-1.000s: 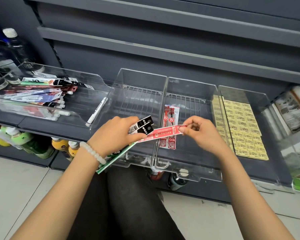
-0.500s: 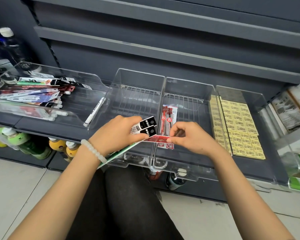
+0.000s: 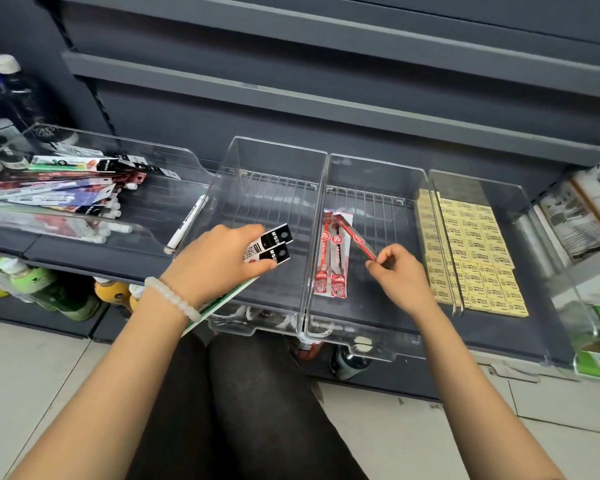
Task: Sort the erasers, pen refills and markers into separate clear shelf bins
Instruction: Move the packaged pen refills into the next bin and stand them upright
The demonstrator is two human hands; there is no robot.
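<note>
Drink bottles (image 3: 45,289) are stored under the grey shelf (image 3: 84,251); dark bottles (image 3: 7,98) are stood far left, and printed packages (image 3: 582,216) are stacked right.

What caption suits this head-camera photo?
Right hand lowers a red refill pack into the middle clear bin; left hand holds more packs.

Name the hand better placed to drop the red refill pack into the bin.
Right. The right hand already pinches the red refill pack inside the bin, beside two alike. The left hand holds black-topped packs.
</note>
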